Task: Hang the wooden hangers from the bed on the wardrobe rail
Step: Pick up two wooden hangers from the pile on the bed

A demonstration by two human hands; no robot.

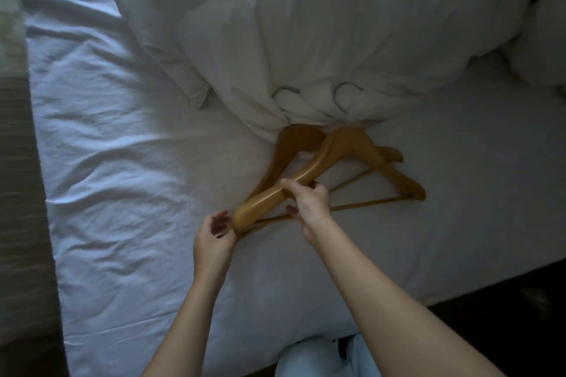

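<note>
Two wooden hangers lie overlapped on the white bed sheet (122,162), their metal hooks (347,93) resting on the bunched duvet. My right hand (309,202) grips the left arm of the upper hanger (337,144), thumb over the wood and fingers beneath. My left hand (214,232) is open, fingers curled beside that arm's lower tip, touching or nearly touching it. The second hanger (294,135) lies underneath, partly hidden by the first. No wardrobe rail is in view.
A crumpled white duvet (337,24) fills the far side of the bed, with a pillow (545,40) at the right edge. The bed's left edge meets a brown carpet strip (21,193). Dark floor (505,315) lies at the lower right.
</note>
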